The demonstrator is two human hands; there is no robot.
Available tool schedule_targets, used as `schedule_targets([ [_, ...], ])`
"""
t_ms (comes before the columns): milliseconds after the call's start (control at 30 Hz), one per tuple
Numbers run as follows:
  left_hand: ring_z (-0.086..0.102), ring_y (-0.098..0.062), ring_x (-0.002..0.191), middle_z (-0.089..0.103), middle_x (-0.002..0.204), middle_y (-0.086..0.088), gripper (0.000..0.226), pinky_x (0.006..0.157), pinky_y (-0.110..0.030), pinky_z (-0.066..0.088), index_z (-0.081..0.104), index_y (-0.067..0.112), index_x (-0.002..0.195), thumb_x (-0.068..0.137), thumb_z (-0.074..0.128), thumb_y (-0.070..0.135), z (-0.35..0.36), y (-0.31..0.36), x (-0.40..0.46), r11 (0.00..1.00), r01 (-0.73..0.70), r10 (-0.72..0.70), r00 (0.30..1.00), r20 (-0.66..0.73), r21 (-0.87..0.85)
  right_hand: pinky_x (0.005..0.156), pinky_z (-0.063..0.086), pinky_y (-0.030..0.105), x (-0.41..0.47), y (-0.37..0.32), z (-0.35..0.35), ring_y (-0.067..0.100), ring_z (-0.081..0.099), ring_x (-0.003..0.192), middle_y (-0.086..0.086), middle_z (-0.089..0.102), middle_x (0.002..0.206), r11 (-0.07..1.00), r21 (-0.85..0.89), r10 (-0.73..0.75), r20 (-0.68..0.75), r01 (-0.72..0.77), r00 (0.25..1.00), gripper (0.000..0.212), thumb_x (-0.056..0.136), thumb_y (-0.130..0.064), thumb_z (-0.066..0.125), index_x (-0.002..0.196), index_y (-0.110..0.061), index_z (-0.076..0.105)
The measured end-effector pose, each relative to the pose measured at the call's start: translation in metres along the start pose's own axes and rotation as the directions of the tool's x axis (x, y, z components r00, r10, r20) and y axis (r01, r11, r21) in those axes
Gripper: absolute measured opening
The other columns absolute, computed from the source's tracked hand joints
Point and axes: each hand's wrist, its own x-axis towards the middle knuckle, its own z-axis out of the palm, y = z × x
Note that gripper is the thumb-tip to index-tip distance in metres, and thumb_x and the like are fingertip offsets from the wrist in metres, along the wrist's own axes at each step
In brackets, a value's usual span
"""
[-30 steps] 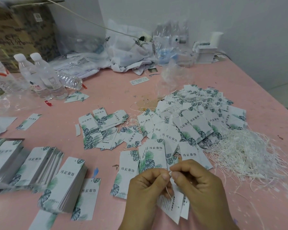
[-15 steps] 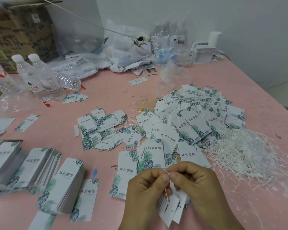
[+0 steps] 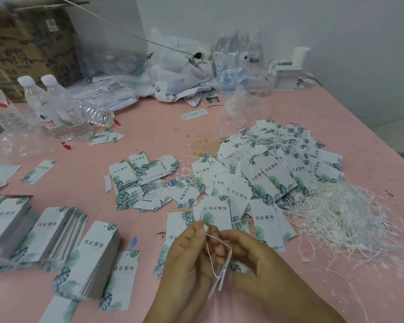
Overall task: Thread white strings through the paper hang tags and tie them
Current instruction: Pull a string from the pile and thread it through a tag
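Right up close, both hands are working just above the pink tabletop (image 3: 219, 127): the left hand (image 3: 187, 264) has its thumb and forefinger pinched on the end of a white string (image 3: 210, 255) that loops down from its fingertips, while the right hand (image 3: 261, 259) has its fingers curled around a hang tag (image 3: 222, 278) seen nearly edge-on, hanging below the fingers, with the string running to the tag's top end. Can't really tell if the loop is knotted yet, too small to make out. To the left of the hands there are neat stacks of tags (image 3: 96, 257) with a leaf print, lying flat, and a single tag beside them. Just beyond the hands a few loose tags (image 3: 215, 213) lie face up on the tabletop. To the right is a messy heap of loose white strings (image 3: 341, 217), touching the big pile of strung tags (image 3: 280, 159) further back. A smaller scatter of tags (image 3: 138, 180) sits in the middle, left of that pile. Farther off on the left stand two water bottles (image 3: 54, 108) with white caps, another one lying on its side next to them. At the back edge there's crumpled plastic bags (image 3: 173, 75), a cardboard box (image 3: 28, 43) in the left corner, and a small white device (image 3: 287, 73) near the wall.
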Motion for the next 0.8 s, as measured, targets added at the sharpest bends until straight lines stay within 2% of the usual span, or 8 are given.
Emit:
schedule_targets([
  [67,0.056,-0.013,0.052,0.058,0.068,-0.006,0.034,0.048,-0.025,0.051,0.067,0.011,0.074,0.062,0.094,0.027,-0.002,0.004,0.001,0.999,-0.009,0.01,1.0,0.021,-0.051,0.1,0.047,0.028,0.002,0.004,0.004,0.005,0.064,0.111,-0.012,0.071,0.114,0.998,-0.045,0.031,-0.024,-0.032,0.999,0.048,0.076,-0.032,0.073,0.115,-0.052,0.055],
  [133,0.054,-0.012,0.054,0.057,0.07,-0.002,0.033,0.049,-0.024,0.05,0.066,0.014,0.074,0.061,0.094,0.026,-0.003,0.009,0.003,0.995,-0.048,0.05,0.999,0.014,-0.092,0.097,0.05,0.036,0.002,0.006,0.005,0.011,0.068,0.105,-0.007,0.073,0.109,0.996,-0.05,0.072,-0.015,-0.073,0.997,0.039,0.078,-0.036,0.072,0.113,-0.047,0.06],
  [233,0.053,-0.01,0.056,0.056,0.069,0.0,0.028,0.053,-0.021,0.049,0.068,0.016,0.072,0.063,0.092,0.027,-0.004,0.016,0.007,0.989,-0.127,0.124,0.991,-0.046,-0.079,0.082,0.053,0.028,0.001,0.005,0.005,0.011,0.07,0.095,-0.003,0.075,0.102,0.994,0.01,0.105,0.03,-0.106,0.994,0.026,0.084,-0.038,0.07,0.109,-0.034,0.07],
  [333,0.052,-0.009,0.057,0.055,0.07,0.0,0.017,0.056,-0.019,0.048,0.067,0.017,0.07,0.085,0.066,0.022,-0.008,0.023,0.01,0.975,-0.214,0.205,0.969,-0.141,-0.057,0.078,0.051,0.023,0.001,0.006,-0.001,0.008,0.069,0.088,-0.004,0.075,0.097,0.992,0.026,0.122,0.012,-0.122,0.992,0.023,0.083,-0.041,0.066,0.105,-0.037,0.071],
  [433,0.059,-0.009,0.06,0.062,0.071,0.0,0.021,0.058,-0.018,0.053,0.071,0.017,0.07,0.084,0.056,0.02,-0.012,0.024,0.013,0.966,-0.257,0.248,0.942,-0.228,-0.012,0.079,0.053,0.03,0.0,0.007,-0.01,0.016,0.071,0.088,-0.001,0.075,0.097,0.982,0.123,0.144,0.0,-0.143,0.99,0.02,0.082,-0.041,0.068,0.1,-0.032,0.071],
  [600,0.055,-0.013,0.058,0.062,0.067,-0.006,0.012,0.05,-0.02,0.047,0.072,0.018,0.071,0.079,0.069,0.026,-0.019,0.004,0.011,0.909,-0.192,0.295,0.924,-0.243,0.371,0.075,0.059,0.038,0.005,0.008,-0.012,0.032,0.07,0.095,0.022,0.07,0.112,0.728,0.682,0.159,-0.068,-0.07,0.985,0.04,0.071,-0.017,0.074,0.11,-0.012,0.072],
  [667,0.051,-0.018,0.061,0.061,0.068,-0.009,0.018,0.054,-0.027,0.043,0.068,0.015,0.076,0.08,0.077,0.031,-0.022,-0.01,0.008,0.832,-0.164,0.292,0.941,-0.168,0.53,0.08,0.059,0.042,0.008,0.007,-0.01,0.036,0.068,0.101,0.028,0.066,0.117,0.654,0.756,0.142,-0.115,-0.007,0.983,0.037,0.077,-0.007,0.071,0.114,-0.007,0.07],
  [800,0.06,-0.017,0.07,0.071,0.077,-0.009,0.022,0.064,-0.03,0.049,0.071,0.017,0.086,0.082,0.07,0.038,-0.015,-0.032,0.002,0.753,-0.216,0.262,0.965,0.018,0.621,0.077,0.06,0.038,0.008,0.007,0.0,0.034,0.069,0.098,0.027,0.068,0.113,0.653,0.756,0.168,-0.206,0.048,0.964,0.034,0.08,-0.007,0.061,0.113,-0.005,0.07],
])
